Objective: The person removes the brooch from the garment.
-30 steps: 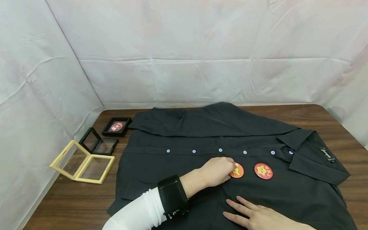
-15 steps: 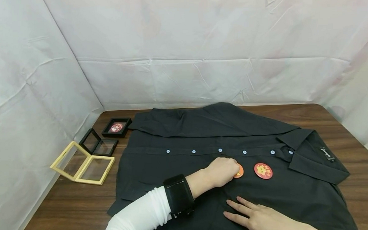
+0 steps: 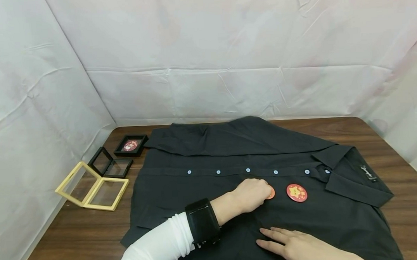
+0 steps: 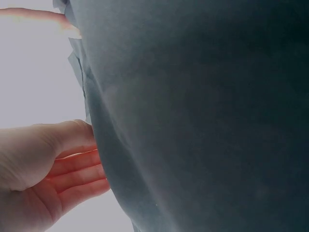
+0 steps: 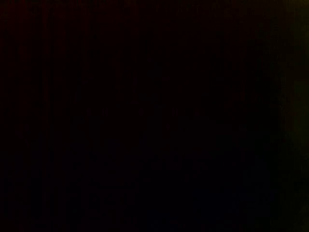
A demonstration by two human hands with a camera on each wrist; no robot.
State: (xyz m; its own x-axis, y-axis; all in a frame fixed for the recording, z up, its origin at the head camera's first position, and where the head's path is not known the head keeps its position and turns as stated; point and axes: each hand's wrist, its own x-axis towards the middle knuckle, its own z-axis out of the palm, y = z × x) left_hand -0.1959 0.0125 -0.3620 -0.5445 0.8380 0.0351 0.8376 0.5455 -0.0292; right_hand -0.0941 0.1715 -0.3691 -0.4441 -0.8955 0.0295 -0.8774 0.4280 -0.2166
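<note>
Left hand point(image 3: 251, 195) curled at an orange badge point(image 3: 272, 193)

The grip is bent in close, holding the round badge, whose right side alone shows past the knuckles; fingertips are hidden. Beneath lies a matte black shirt point(image 3: 176, 193), bearing a glossy red badge point(image 3: 296, 193) too; the right hand point(image 3: 299, 246) rests there, fingers outstretched. A yellow, clear-paned frame point(image 3: 92, 191) lies open near the wood-grain tabletop's point(image 3: 77, 236) left edge

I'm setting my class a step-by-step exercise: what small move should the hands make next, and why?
Probably slide the right hand closer to steady the cloth beside the orange badge. The left hand is at that badge alone, hiding much of it, while the right lies open on the dark shirt, apart from the badge.
</note>
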